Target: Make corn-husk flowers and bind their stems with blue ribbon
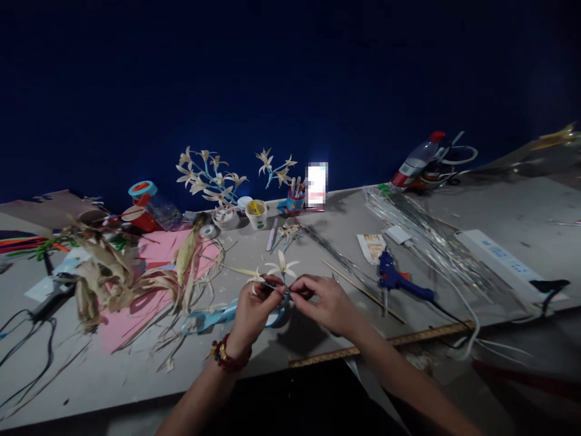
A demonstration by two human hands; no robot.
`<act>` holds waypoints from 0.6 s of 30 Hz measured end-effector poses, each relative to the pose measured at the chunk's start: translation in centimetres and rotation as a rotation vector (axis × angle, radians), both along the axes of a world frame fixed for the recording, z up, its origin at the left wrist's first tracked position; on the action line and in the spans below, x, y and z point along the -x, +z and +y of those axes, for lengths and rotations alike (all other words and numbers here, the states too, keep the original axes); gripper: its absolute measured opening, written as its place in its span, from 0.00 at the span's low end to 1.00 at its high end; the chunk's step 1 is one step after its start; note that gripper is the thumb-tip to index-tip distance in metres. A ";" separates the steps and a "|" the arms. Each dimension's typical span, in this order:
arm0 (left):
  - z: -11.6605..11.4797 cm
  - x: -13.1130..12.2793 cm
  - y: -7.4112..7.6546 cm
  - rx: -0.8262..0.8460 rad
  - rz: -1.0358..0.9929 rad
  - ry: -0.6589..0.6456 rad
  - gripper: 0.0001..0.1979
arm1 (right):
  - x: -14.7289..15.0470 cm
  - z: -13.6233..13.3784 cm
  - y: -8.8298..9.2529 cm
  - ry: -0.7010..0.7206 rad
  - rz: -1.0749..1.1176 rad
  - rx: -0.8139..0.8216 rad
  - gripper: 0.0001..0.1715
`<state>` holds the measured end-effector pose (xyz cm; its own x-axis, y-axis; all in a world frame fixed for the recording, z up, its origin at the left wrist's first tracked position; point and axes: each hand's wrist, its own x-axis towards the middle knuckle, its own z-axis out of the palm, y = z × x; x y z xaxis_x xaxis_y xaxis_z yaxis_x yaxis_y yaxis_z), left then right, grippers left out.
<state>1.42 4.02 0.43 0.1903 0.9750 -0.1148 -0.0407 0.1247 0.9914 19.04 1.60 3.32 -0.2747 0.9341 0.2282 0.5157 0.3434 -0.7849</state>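
Forearms [206, 387]: cross the worktop's [345, 224] near edge.
Left hand [258, 310], right hand [327, 301]: fingers pinching a stem [284, 281], I judge to steady it.
Pale flower [282, 267]: upright above that grip.
Glue gun [391, 275]: right, seemingly within easy reach.
Flower sprays [220, 180]: behind, perhaps out of the way.

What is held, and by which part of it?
A pale flower, by its stem just below the petals, with the left hand and right hand.

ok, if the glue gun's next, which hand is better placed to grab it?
Right, probably: the right hand is nearer the glue gun, while the left hand would have to reach across. Both are at the pale flower, so the right may need freeing first.
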 end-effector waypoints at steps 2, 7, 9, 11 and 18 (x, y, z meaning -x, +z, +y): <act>0.0 0.0 0.2 0.007 -0.006 0.007 0.10 | -0.4 -0.1 0.0 0.029 0.043 0.037 0.05; 0.3 0.6 0.3 0.017 -0.036 -0.011 0.10 | -6.3 -0.2 -1.3 -0.210 0.144 0.008 0.13; 0.4 0.9 0.0 0.031 -0.021 -0.020 0.09 | -10.9 -0.8 -2.3 -0.463 0.088 -0.061 0.13; 0.5 1.2 -0.4 0.039 -0.001 0.012 0.10 | -15.6 -2.0 -3.3 -0.659 -0.092 -0.098 0.15; 0.7 0.1 -0.3 0.071 0.035 0.008 0.12 | -21.1 -5.6 -7.1 -0.666 -0.724 -0.003 0.22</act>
